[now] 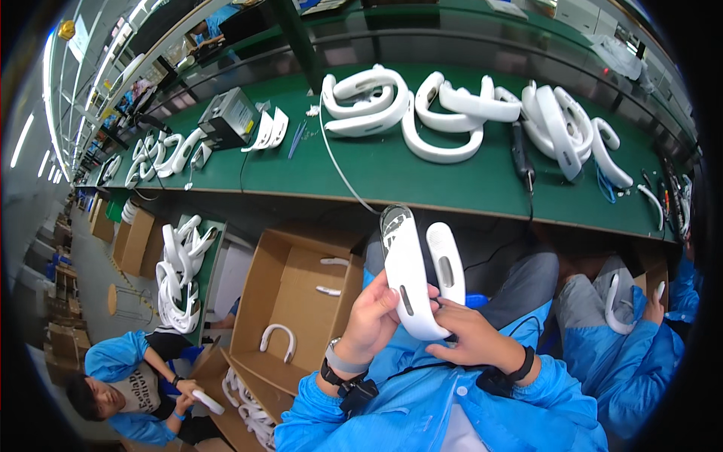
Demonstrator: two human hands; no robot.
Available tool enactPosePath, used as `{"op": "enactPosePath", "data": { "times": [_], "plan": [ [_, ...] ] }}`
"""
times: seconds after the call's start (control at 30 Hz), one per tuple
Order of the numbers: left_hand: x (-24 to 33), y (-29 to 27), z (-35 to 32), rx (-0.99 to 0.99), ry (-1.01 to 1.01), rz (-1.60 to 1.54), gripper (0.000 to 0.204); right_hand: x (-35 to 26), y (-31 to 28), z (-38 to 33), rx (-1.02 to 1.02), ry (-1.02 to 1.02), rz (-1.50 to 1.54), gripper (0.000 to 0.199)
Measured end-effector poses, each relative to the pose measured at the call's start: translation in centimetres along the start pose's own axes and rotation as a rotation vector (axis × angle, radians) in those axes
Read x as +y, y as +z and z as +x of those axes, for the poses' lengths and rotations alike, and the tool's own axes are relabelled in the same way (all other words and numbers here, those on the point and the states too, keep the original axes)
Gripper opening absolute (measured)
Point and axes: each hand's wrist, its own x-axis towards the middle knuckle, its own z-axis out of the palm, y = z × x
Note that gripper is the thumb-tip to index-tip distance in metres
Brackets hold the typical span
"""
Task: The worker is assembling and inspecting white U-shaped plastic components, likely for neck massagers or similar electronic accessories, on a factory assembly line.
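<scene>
A white U-shaped neck fan is held upright over my lap, its curved bend toward me and its two arms pointing to the bench. The tip of its left arm shows a grey, see-through section with inner parts. My left hand grips the left arm, thumb beside a dark slot. My right hand is closed round the bend at the lower right, its fingertips partly hidden. A thin white cable comes down from the bench to near the fan's open tip; whether it joins the fan I cannot tell.
Ahead, the green bench carries several piled neck fans, a dark electric screwdriver, blue tweezers and a metal box. A cardboard box stands at my left. Co-workers sit at lower left and right.
</scene>
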Motion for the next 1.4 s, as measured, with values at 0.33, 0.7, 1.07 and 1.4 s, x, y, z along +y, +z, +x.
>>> {"op": "enactPosePath", "data": {
  "times": [0.33, 0.7, 1.07, 1.4],
  "plan": [
    [-4.8, -10.2, -1.2, 0.267, -0.157, -0.384, 0.058, 2.9, 5.7, -0.5, -0.339, -0.020, -0.308, 0.032],
    [-4.1, -10.2, -1.0, 0.168, -0.071, -0.313, 0.061, 4.3, 5.5, -1.0, -0.345, 0.013, -0.142, 0.039],
    [-3.1, -5.4, 4.9, 0.030, 0.217, 0.027, 0.077, 6.9, 4.0, -0.8, 0.092, 0.527, 1.526, 0.054],
    [-7.3, -6.1, 5.7, 0.468, 0.096, 0.444, 0.067, 9.5, 2.3, -1.9, 0.194, 0.654, 1.916, 0.048]
  ]
}}
